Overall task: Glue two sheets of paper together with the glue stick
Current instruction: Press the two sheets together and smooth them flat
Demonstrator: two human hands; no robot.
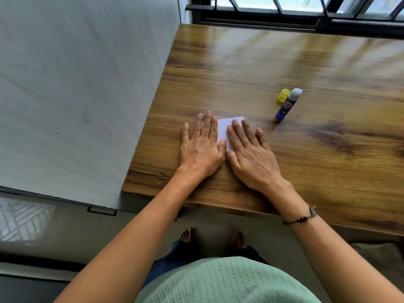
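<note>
Near the left front corner of the wooden table (pixel 240 62), both hands lie flat on a small white paper (pixel 227 125). Left hand (pixel 201 147) has its fingers straight and spread, covering the paper's left edge; right hand (pixel 249 154) presses the right part, fingers likewise straight, thumbs nearly meeting at the paper's near edge. Only one sheet shows between the hands, so whether a second lies under it I cannot tell. Well to the right stands the blue glue stick (pixel 286 106), tilted, uncapped, its white glue showing out of the tube's top. Its yellow cap (pixel 283 95) rests on the table just beside it, on the left. A dark bracelet (pixel 301 217) circles the right wrist.
</note>
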